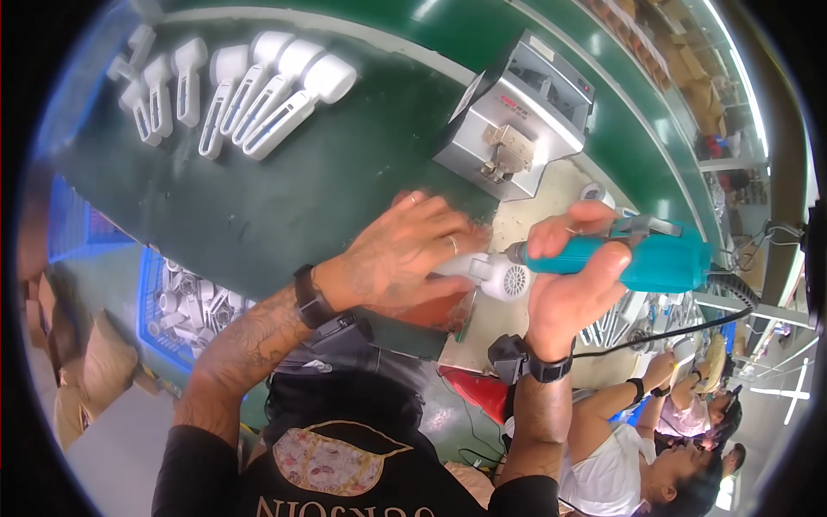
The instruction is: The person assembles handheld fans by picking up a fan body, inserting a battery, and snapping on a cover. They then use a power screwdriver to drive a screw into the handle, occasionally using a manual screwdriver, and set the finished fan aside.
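My left hand is closed around a white handheld device that has a round slotted grille, much like a small fan or hair dryer. It lies low over the work table, its handle mostly hidden under my fingers. A teal electric screwdriver is gripped in my right hand, lying sideways with its tip pointing left at the device. Whether the tip touches it, I cannot tell. Beneath my left hand shows a reddish-brown patch or mat.
Several white devices lie in a row at the far left of the green table. A silver box-shaped machine stands beyond my hands. Below the table's left edge, a blue crate holds white parts. Co-workers work at right; a black cable hangs nearby.
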